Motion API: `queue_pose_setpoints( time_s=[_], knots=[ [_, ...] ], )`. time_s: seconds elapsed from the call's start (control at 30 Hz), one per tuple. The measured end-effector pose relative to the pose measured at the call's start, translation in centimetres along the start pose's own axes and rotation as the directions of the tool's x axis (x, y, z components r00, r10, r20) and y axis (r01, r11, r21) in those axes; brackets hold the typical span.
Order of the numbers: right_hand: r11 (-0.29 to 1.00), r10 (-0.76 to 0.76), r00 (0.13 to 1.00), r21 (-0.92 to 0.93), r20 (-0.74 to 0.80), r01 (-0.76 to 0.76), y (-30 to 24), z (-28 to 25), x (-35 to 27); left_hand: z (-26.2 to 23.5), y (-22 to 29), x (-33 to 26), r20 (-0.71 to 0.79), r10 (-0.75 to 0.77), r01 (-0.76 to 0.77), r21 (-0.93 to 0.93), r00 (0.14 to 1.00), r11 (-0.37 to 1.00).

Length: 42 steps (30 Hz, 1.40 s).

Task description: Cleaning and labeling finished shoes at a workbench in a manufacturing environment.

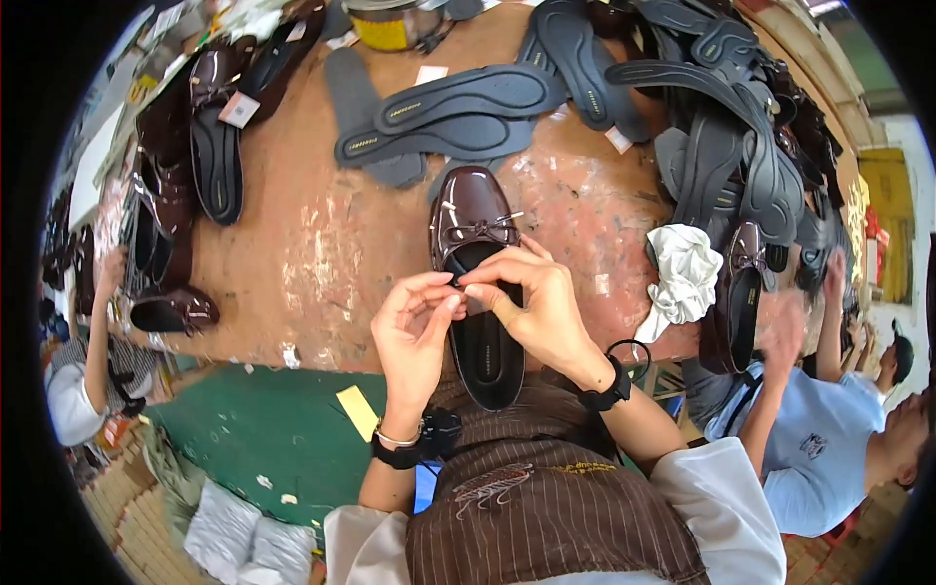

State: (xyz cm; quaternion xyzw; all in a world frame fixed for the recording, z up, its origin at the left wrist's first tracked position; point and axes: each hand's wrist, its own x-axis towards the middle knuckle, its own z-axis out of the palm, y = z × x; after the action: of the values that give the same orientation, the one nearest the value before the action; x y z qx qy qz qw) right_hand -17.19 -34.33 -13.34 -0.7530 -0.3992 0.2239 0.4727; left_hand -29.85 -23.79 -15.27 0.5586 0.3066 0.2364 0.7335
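Centrally, a glossy dark-brown shoe (475, 255) lies on the worn, paint-flecked brown table (322, 244). Patent-like upper, small bow across the vamp, black insole showing in the opening. Long axis runs near–far: toe far, heel near, heel overhanging the near table edge.

Left hand (414, 327) and right hand (534, 302) meet over the shoe's opening. Fingertips of both pinched together around something small at the collar; what it is cannot be told. Right hand rests against the shoe's right rim, fingers curled. Left thumb and forefinger closed tip to tip. Black bands on both wrists.

Far of the shoe: flat, dark-grey insoles (458, 112), elongated and moulded, lying crosswise with long axes left–right. Far right: a tangled heap of more insoles (741, 127). Just right of the shoe, a crumpled white cloth (685, 273), soft folds, at the table edge. Beside it another brown shoe (741, 292), toe far. Left side: a row of matching shoes (185, 175). Near, below the table: green floor (263, 429).
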Motion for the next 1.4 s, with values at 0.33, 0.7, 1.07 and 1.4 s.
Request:
queue_pose_setpoints(
  time_s=[0.33, 0.7, 1.07, 1.4],
  knots=[
    [0.999, -0.037, 0.988, 0.004, -0.148, 0.038, 0.7, 0.0, 0.0, 1.0, 0.0, -0.1, -0.061, -0.018, 0.015, -0.061, 0.998, 0.998],
    [0.589, 0.259, 0.867, -0.642, -0.425, -0.491, 19.2, -14.0, 9.4, 0.0, -0.2, -2.0, 0.074, 0.057, -0.093, 0.749, 0.996, 0.656],
    [0.649, 0.240, 0.956, -0.705, -0.166, -0.285, 14.7, -12.0, 6.6, -10.5, 1.7, -2.0, -0.266, 0.092, 0.040, 0.455, 0.960, 0.890],
    [0.809, 0.245, 0.954, -0.505, -0.176, -0.301, 6.9, -9.7, -3.2, -9.0, 1.3, -1.8, -0.234, 0.487, 0.071, 0.941, 0.841, 0.330]
  ],
)
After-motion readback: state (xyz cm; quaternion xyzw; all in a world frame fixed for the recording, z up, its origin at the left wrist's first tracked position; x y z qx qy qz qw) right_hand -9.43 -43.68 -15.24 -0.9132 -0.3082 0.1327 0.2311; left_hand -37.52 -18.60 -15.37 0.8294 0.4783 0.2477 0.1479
